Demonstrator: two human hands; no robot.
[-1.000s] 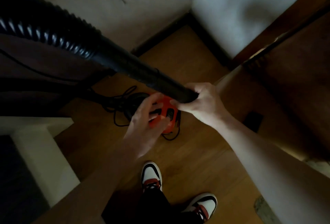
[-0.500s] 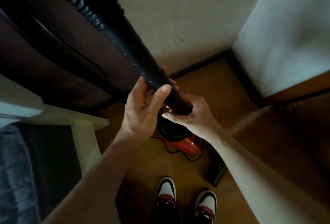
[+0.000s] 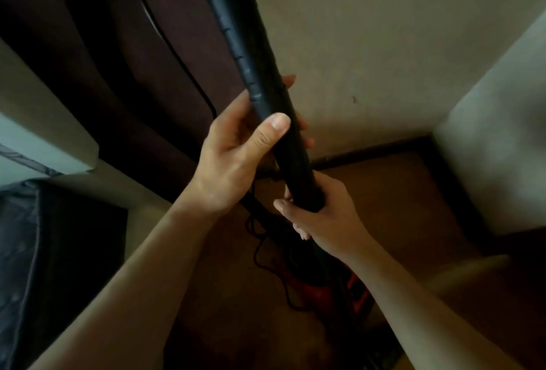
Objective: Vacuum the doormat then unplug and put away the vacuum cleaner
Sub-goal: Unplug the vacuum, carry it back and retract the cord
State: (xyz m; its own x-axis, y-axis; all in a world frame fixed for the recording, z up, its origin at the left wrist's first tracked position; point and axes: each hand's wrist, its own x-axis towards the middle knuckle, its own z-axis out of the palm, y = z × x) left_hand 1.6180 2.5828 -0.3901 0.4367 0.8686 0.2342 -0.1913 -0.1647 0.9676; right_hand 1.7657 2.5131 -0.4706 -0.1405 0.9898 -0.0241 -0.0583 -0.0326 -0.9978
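Left hand and right hand are clamping fingers round the black tube; tugging could be snagging the cord, toppling the red vacuum

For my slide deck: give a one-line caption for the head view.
The left hand and right hand grip the black tube above the red vacuum on the floor.

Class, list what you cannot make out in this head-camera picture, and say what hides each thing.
1. Head view: the black tube's upper end, cut off by the top edge.
2. Its lower end, buried in the right hand's grip.
3. The red vacuum body, mostly behind the right forearm and in shadow.
4. Where the cord ends: it leaves by the top edge.
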